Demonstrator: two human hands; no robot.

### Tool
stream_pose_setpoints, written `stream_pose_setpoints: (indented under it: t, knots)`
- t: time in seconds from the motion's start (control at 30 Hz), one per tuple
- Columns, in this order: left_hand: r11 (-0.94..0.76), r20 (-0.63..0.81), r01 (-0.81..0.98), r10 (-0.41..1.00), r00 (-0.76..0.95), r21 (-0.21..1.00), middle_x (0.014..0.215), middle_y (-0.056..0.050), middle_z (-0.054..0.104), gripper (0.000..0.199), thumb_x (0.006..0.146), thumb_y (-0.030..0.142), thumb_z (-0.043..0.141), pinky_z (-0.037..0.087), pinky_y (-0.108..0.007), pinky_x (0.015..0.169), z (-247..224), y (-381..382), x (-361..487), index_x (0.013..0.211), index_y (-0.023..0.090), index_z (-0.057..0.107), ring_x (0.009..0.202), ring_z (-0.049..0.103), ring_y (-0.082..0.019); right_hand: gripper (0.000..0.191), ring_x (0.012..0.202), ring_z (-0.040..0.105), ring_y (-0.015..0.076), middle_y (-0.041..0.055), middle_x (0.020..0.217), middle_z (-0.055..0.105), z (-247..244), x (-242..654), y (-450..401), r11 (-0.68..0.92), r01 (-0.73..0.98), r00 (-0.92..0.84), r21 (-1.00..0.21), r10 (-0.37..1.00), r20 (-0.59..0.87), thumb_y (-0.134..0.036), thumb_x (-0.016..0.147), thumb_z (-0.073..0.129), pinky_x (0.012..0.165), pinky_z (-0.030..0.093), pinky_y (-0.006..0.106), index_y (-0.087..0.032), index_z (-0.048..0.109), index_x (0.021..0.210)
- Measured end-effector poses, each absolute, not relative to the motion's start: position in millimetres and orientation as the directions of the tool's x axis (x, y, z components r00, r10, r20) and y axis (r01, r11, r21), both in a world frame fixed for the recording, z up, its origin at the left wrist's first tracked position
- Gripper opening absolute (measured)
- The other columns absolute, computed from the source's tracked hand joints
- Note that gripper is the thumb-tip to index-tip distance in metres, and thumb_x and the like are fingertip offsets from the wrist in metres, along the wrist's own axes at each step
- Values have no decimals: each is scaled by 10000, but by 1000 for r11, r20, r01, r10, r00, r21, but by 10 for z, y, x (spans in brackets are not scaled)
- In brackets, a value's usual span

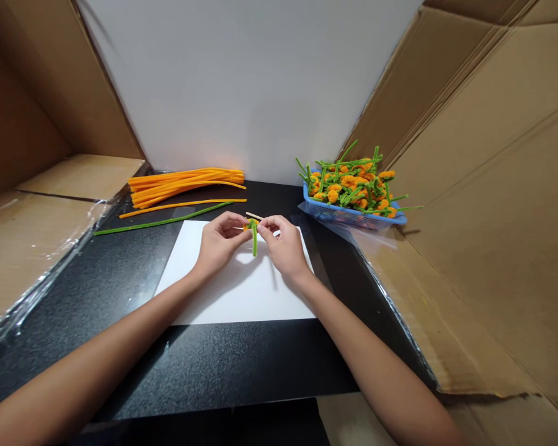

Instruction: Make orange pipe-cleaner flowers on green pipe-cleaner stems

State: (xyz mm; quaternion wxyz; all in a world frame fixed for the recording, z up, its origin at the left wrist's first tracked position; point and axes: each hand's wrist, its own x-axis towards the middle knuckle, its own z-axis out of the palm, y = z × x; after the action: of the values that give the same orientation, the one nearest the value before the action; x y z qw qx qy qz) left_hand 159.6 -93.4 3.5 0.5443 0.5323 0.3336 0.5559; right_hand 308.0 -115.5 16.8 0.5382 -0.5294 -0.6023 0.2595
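I am watching this table from far away through the head camera, and the small work is sitting almost in the middle of my view. The left hand (221,243) and the right hand (284,245) are both curling inward and meeting above a white paper sheet (242,297). Neither hand is released: together they are grasping a green pipe cleaner stem (255,243) between the fingertips, with a small orange tuft (250,226) at its upper end. The stem is hanging downward, just above the paper and not touching it. A thin pale piece (253,215) is showing just behind the fingers, but I cannot tell what it is.

I think both hands are working so close together because the piece is small and needs support from two sides. The paper seems to be lying there to give a clean, bright surface on the black table (223,371).

Beyond the paper, a bundle of orange pipe cleaners (186,186) is lying with its strands together, and one loose orange pipe cleaner (181,203) and one loose green pipe cleaner (162,222) are lying nearer, probably for easy reach. On the right, a blue plastic basket (353,218) is holding many orange and green pipe cleaner flowers (353,184), which keeps them apart from the loose strands. Cardboard sheets (469,186) are standing at the sides in front of a white wall (242,80), seemingly to enclose this area.
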Motion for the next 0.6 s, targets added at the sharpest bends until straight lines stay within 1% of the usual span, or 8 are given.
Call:
stream_pose_setpoints:
  t: [0.17,0.23,0.33,0.43,0.5,0.6]
  knots:
    - [-199,233,-210,961,150,957,825,-10,704,330,618,313,877,533,-243,678,37,-939,1591,797,172,637,724,693,-155,127,809,600,182,30,831,644,118,3040,-1155,268,247,132,-931,943,306,-314,841,586,764,472,319,-198,584,789]
    - [-210,243,-203,958,155,956,827,-1,696,314,629,308,869,534,-244,681,34,-938,1589,790,175,635,731,696,-156,127,819,605,181,27,837,642,105,3026,-1157,271,224,139,-936,942,306,-318,846,576,762,477,315,-200,569,799]
    - [-219,254,-208,954,161,953,817,9,682,300,628,294,867,539,-245,689,30,-935,1591,776,177,634,749,703,-164,116,832,614,182,26,847,643,98,3014,-1161,288,226,161,-931,931,327,-311,847,568,750,481,305,-202,560,808]
    - [-215,252,-216,954,162,952,842,3,694,293,642,289,858,547,-252,696,21,-928,1600,807,182,641,751,707,-167,106,818,620,182,27,836,648,102,3008,-1170,296,253,175,-921,922,344,-297,851,571,716,478,295,-200,570,810]
    - [-228,265,-219,951,160,949,866,-8,707,270,673,294,840,557,-265,726,15,-925,1605,832,185,651,768,706,-167,102,814,623,181,27,835,649,116,3007,-1184,307,278,183,-910,914,363,-291,857,576,677,472,281,-199,579,814]
    - [-290,319,-187,936,151,939,873,-17,714,218,712,291,812,559,-276,790,16,-930,1607,834,182,669,820,698,-165,92,842,631,183,33,881,657,156,3014,-1206,334,282,177,-899,903,391,-292,863,589,646,469,269,-200,595,863]
